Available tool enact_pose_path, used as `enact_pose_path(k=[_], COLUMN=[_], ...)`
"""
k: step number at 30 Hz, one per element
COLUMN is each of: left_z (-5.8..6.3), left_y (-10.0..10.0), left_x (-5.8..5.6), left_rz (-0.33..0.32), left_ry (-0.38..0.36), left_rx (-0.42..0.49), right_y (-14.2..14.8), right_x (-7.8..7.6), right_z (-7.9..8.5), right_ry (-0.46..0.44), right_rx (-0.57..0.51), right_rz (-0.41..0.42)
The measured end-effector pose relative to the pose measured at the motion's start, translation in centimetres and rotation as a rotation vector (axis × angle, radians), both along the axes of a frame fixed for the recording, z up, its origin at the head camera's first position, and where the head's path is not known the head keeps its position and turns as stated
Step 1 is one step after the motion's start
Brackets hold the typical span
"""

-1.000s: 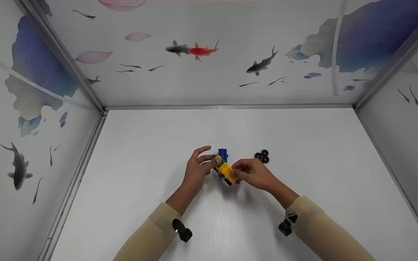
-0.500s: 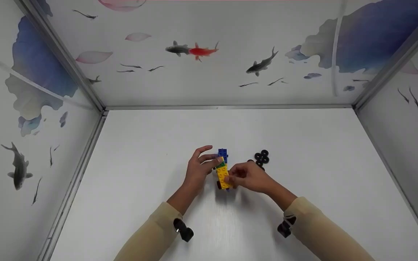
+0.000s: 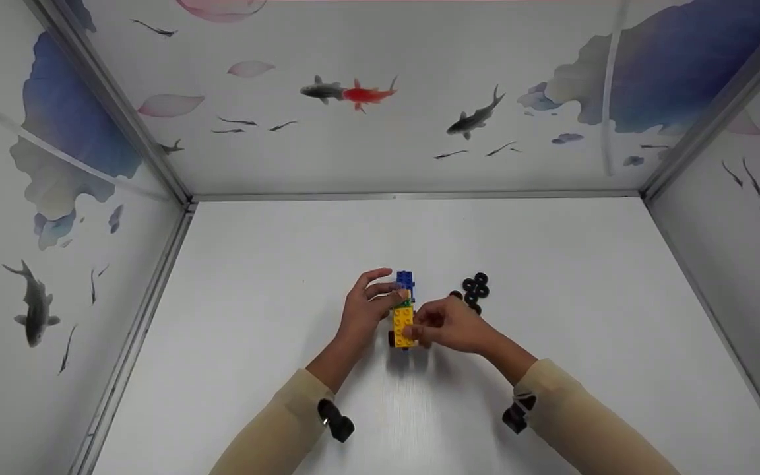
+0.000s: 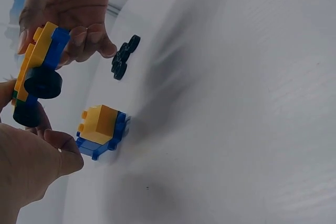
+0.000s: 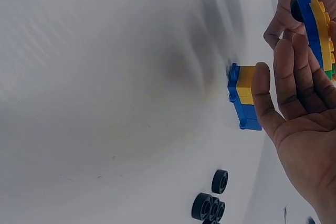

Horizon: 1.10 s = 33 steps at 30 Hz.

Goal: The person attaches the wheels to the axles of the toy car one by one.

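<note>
Both hands hold a toy brick car (image 3: 403, 323) above the table. It has yellow bricks and a green one on a blue base. Black wheels (image 4: 43, 82) show along its left side. My left hand (image 3: 363, 310) grips the far end by the green brick, thumb on top. My right hand (image 3: 456, 324) pinches the yellow near end from the right, its other fingers along the side. On the table just beyond stands a second brick piece, a blue base (image 3: 405, 278) with a yellow block (image 4: 100, 124) on top; the car and left fingers partly hide it in the head view.
Several loose black wheels (image 3: 476, 285) lie together on the white table (image 3: 274, 251) beyond my right hand. White panels with printed fish (image 3: 367, 94) enclose the table at the back and both sides.
The car has swung from a slant to nearly straight, its near end moving left along with my right hand. More of the loose wheels now show beside that hand.
</note>
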<state>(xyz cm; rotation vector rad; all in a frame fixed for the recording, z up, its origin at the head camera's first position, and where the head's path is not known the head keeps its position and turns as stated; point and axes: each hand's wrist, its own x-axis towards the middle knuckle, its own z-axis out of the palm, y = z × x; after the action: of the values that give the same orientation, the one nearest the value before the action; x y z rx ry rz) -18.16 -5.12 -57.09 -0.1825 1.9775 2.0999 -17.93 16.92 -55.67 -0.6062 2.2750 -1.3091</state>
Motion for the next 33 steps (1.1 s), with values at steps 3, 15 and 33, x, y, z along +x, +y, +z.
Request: enact_pose_path(k=[3,15,33], left_z=[-0.02,0.04,0.0], left_y=[0.1,0.39,0.46], left_x=[0.01,0.17,0.48], left_rz=[-0.004,-0.02,-0.157], left_ry=[-0.003,0.013,0.027], left_rx=[-0.005,0.009,0.034], right_y=[0.01,-0.07,0.36], right_x=[0.02,-0.04,-0.36], right_z=[0.01,0.01,-0.29], right_ry=[-0.013,-0.093,-0.135], right_rx=[-0.009,-0.03,-0.074], right_rz=[0.007,0.01,-0.083])
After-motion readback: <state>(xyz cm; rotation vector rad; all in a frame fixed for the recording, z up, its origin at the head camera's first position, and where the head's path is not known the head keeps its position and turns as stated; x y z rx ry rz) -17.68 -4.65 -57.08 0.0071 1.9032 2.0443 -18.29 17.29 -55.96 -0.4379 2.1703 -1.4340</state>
